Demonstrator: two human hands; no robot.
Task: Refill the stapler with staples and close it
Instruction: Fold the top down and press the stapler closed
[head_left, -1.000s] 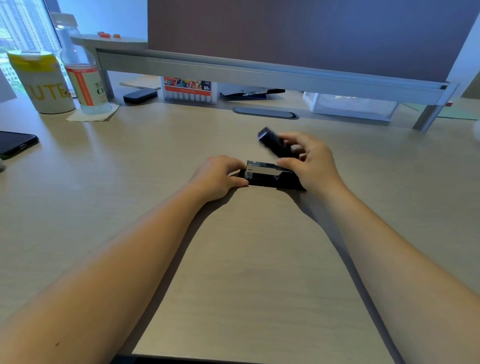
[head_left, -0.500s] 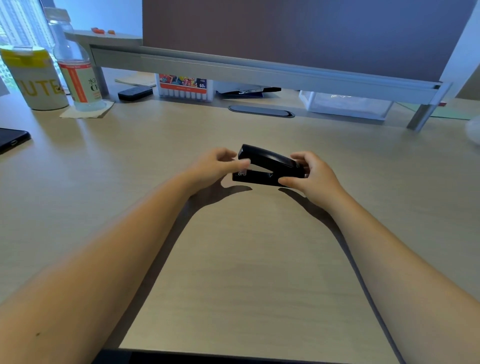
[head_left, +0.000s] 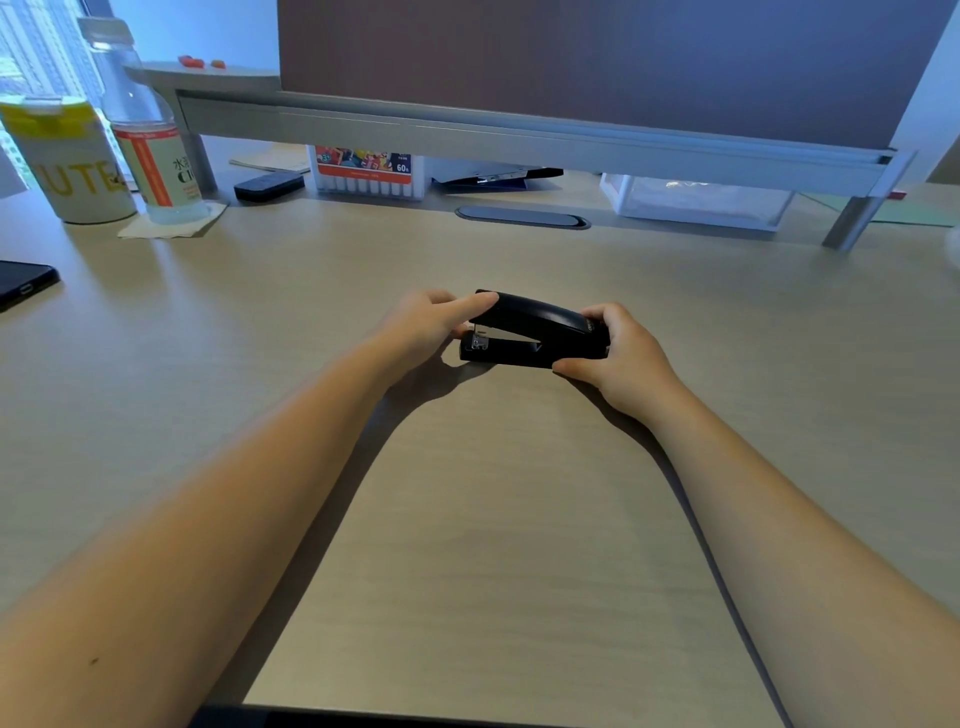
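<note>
A black stapler (head_left: 535, 332) lies on the wooden desk (head_left: 493, 519) in the middle of the view, its top arm down over the base, with the metal front end showing at the left. My left hand (head_left: 421, 325) holds that front end, the index finger lying on top of the arm. My right hand (head_left: 621, 358) grips the hinged rear end, thumb under the base side. No loose staples are visible.
A monitor shelf (head_left: 519, 140) spans the back. Under it sit a marker box (head_left: 366, 171), a small black object (head_left: 267, 186) and a clear container (head_left: 696, 200). A water bottle (head_left: 150, 135) and a yellow-lidded cup (head_left: 62, 161) stand far left, a phone (head_left: 23, 283) at the left edge.
The stapler's top arm was swung up open one second ago; it has come down onto the base. My left index finger has moved onto the top of the arm.
</note>
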